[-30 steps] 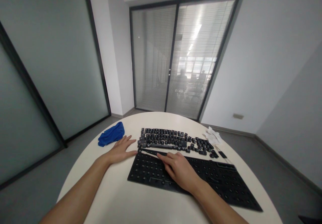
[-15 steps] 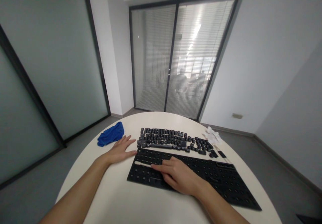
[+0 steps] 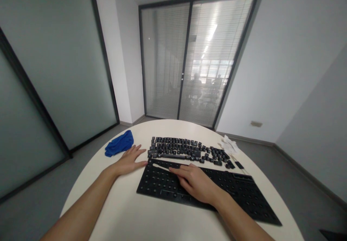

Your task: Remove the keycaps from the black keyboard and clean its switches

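Note:
A black keyboard base (image 3: 176,183) with its keycaps off lies slanted across the table, rows of small posts showing. Over its upper left part, my right hand (image 3: 193,179) is closed on a cotton swab (image 3: 160,167), whose white tip points left at the top rows. Spread flat on the table, my left hand (image 3: 129,162) touches the base's upper left corner with its thumb. Beyond the base, loose black keycaps (image 3: 176,147) are laid out in keyboard order. The right hand and forearm hide the middle of the base.
A crumpled blue cloth (image 3: 119,143) lies past my left hand. Toward the right edge are a crumpled white tissue (image 3: 230,145), a small dark piece (image 3: 239,165) and thin white sticks. The round white table (image 3: 121,212) curves away on both sides.
My right hand has moved the cotton swab up and slightly right, from the middle rows to the top rows of the base. My left hand stays in place.

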A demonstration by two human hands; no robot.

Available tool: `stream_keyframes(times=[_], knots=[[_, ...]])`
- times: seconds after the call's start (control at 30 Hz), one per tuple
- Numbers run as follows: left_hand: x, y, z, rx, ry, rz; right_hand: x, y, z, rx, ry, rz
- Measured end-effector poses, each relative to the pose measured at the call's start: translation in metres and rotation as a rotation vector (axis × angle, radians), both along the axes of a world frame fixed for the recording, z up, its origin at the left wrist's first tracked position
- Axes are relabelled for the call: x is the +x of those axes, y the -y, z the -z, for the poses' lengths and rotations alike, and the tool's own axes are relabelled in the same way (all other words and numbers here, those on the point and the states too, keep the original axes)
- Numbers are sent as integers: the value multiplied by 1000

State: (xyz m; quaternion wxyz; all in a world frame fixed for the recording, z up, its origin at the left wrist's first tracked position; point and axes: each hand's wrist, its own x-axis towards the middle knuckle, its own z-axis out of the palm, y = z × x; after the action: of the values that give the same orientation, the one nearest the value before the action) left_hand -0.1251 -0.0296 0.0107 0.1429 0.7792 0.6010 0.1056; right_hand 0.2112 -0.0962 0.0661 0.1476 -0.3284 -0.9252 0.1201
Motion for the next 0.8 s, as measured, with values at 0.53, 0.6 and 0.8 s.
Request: stream_keyframes(times=[0.53,0.6,0.8], knots=[[10,-14,10,-13,14,19,19,-21,13,37,-19,182],[10,-13,10,-8,14,22,18,-17,11,20,-34,141],[10,-9,7,-19,3,14,11,-2,-2,-36,-2,-98]])
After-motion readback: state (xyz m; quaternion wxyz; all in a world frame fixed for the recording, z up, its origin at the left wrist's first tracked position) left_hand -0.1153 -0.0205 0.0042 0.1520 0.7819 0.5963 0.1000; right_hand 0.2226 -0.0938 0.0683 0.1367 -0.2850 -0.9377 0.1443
